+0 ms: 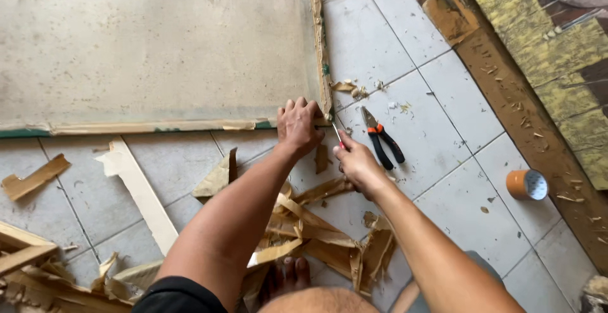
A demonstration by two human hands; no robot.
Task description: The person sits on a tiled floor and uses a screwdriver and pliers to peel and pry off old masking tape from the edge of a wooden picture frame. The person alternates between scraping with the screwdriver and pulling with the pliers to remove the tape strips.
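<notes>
My left hand (297, 125) presses down on the near right corner of a large beige canvas back (152, 47) that lies flat on the tiled floor. Its fingers curl over the taped edge (158, 126). My right hand (356, 161) grips a thin tool with a red handle and a metal shaft (337, 134). The tip points at the canvas corner next to my left hand. Just right of it, pliers with black and orange handles (382, 140) lie on the tiles.
Torn strips of brown paper tape (316, 237) pile up by my feet. A pale wooden slat (142, 192) and wood pieces (25, 249) lie at the left. A roll of brown tape (527, 184) stands at the right, beside a framed painting (544, 59).
</notes>
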